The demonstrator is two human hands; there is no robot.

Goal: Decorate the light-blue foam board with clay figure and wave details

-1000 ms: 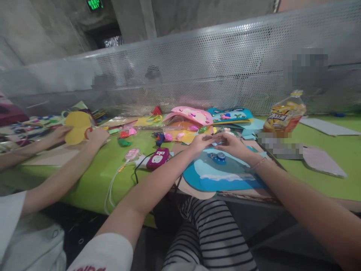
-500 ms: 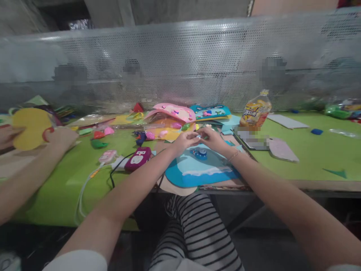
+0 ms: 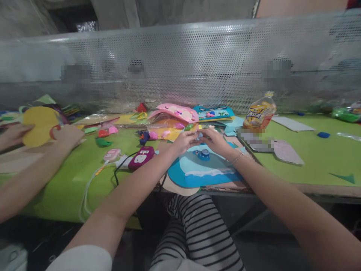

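My left hand (image 3: pixel 184 143) and my right hand (image 3: pixel 216 142) meet above a layered blue sheet (image 3: pixel 176 173), fingertips closed together. Between them is a small light-blue piece (image 3: pixel 200 136), pinched by both hands; it looks like soft clay, but the fingers partly cover it. Just below, a darker blue snail-like figure (image 3: pixel 204 154) with a round, coiled top lies on the sheet. A wavy white strip (image 3: pixel 210 173) crosses the sheet's lower part.
At left, another person's hand (image 3: pixel 67 136) holds red-handled scissors (image 3: pixel 54 131) at a yellow paper shape (image 3: pixel 39 122). A purple device (image 3: pixel 141 157) with cables sits by my left forearm. Decorated pink (image 3: pixel 177 111) and blue (image 3: pixel 216 114) pieces lie behind. A snack bag (image 3: pixel 258 113) and phone-like slab (image 3: pixel 288 152) are at right.
My view has shifted slightly, moving the scene a little to the right. Both hands stay together, and more of the light-blue piece shows between my fingertips.
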